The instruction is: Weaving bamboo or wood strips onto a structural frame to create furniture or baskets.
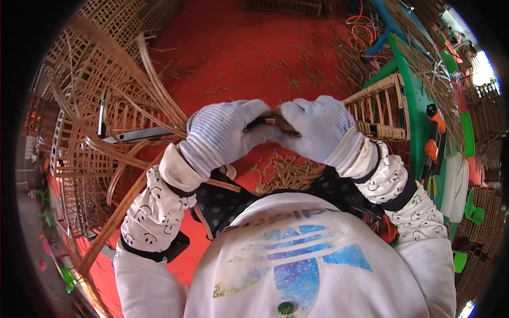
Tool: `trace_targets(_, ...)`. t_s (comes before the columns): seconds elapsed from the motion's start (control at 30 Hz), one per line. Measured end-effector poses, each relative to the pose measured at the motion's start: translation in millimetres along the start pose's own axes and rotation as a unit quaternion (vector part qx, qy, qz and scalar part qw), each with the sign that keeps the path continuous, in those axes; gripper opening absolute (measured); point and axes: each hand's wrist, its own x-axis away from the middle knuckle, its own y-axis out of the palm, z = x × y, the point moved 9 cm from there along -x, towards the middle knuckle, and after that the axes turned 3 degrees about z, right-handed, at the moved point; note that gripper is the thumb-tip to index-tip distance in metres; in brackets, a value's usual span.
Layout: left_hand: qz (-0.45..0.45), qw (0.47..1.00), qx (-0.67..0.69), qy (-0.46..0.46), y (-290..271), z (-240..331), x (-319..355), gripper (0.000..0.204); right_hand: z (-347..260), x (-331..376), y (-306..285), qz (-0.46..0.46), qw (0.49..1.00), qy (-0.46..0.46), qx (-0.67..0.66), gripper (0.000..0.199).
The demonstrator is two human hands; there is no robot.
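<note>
Above red floor [233, 47], your left hand [225, 130] and right hand [321, 128] clasp a brown piece [286, 126] in curled fingers, likely bracing it steady.

1. A red floor [222, 47], sprinkled with loose scraps toward the top.
2. A heap of short wood offcuts [289, 172] low in the middle (much denser than the scatter farther off).
3. An orange cord [358, 18], looped near a blue leg [377, 45] at upper right.
4. A green table [419, 100], with two orange-and-black tools [437, 119] at its right side.
5. A green plastic seat [474, 208] at far right, beside brown woven baskets [490, 217].
</note>
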Motion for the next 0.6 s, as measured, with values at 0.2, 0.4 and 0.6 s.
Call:
trace_targets(0.2,-0.102,0.983,0.122,-0.089,14,-15,-9,0.025,63,47,-27,-0.059,0.991,0.106,0.056,0.048)
trace_targets(0.4,-0.142,0.966,0.176,-0.122,14,-22,-18,0.029,85,54,-27,-0.051,0.992,0.067,0.097,0.048)
trace_targets(0.6,-0.085,0.970,0.205,-0.095,14,-25,-38,0.029,110,34,-26,-0.072,0.992,0.048,0.090,0.052)
